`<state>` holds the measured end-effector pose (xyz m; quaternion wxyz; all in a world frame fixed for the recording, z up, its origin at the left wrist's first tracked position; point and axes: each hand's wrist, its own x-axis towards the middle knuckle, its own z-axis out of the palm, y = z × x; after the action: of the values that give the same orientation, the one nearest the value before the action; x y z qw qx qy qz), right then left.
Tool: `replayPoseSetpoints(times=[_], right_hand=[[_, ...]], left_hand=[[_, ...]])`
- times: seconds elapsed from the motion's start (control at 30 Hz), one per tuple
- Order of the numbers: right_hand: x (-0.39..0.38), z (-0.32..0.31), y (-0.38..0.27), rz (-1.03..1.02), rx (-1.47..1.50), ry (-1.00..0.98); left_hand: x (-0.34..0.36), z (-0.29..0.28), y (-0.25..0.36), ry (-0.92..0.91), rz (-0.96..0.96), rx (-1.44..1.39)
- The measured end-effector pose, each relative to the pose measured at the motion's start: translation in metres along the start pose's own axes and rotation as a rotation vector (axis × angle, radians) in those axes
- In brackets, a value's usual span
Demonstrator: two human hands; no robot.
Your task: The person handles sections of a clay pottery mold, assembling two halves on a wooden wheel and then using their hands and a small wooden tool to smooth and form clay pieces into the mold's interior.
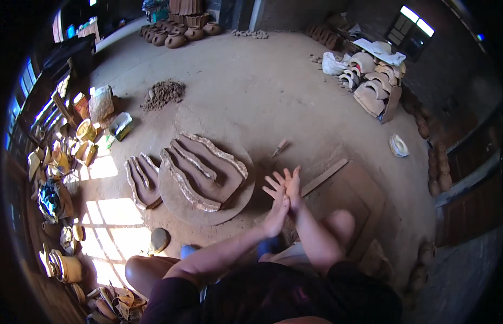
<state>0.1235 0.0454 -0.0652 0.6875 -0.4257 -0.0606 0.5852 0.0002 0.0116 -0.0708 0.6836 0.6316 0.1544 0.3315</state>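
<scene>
My left hand [278, 210] and my right hand [291, 190] meet palm against palm in front of me, fingers pointing up and partly spread; which fingertips belong to which hand is hard to tell. I see nothing held between them. To their left, a large clay form [219, 162] with rough pale rims and curved inner walls lies on a round board [195, 217]. A smaller similar clay piece [150, 195] is beside it. A short pointed tool [279, 148] lies on the floor beyond my hands, and a long wooden strip [324, 176] runs diagonally behind them to the right.
A flat clay-coloured slab [364, 194] lies at right, a soil pile [164, 96] farther forward, and a round dark object [159, 240] near my left knee. Cluttered containers [86, 129] line the left, broken pieces [370, 97] stand at back right, and round pots [175, 40] at the back.
</scene>
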Motion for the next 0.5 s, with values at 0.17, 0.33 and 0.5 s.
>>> replayPoseSetpoints(times=[0.17,0.33,0.5], right_hand=[[-0.02,0.0,0.059,-0.148,-0.255,0.044],[-0.053,0.061,0.024,-0.003,-0.181,-0.137],[-0.057,0.036,0.049,-0.162,-0.194,-0.047]], left_hand=[[0.031,-0.041,0.029,0.23,-0.528,-0.404],[0.009,-0.04,0.01,-0.019,-0.32,-0.308],[0.017,-0.037,-0.014,0.079,-0.35,-0.247]])
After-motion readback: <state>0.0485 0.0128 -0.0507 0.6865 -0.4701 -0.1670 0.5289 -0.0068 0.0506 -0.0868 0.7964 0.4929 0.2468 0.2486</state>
